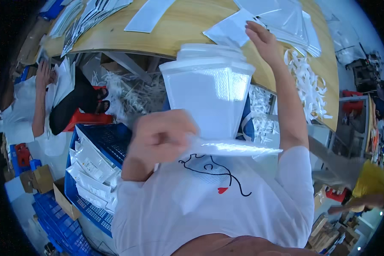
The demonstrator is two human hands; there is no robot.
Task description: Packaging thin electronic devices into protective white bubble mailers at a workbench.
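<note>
My left hand (160, 134) is closed and smeared by motion. It grips one end of a thin, glossy white plastic bag (243, 147), seen nearly edge-on in front of my chest. Between my arms, a stack of white plastic bags (200, 98), the top ones with a dimpled sheen, leans against the table's near edge. My right hand (264, 42) reaches over the table with fingers extended, its fingertips at a flat white sheet (228, 30). Beside that hand lies a pile of clear and white plastic bags (283, 21).
White cut strips (307, 85) lie at the right of the wooden table (187, 25). A blue crate (96, 209) of white packets stands at my left. Beyond it sits a co-worker (42, 94) holding white sheets. Another person in yellow (373, 183) is at far right.
</note>
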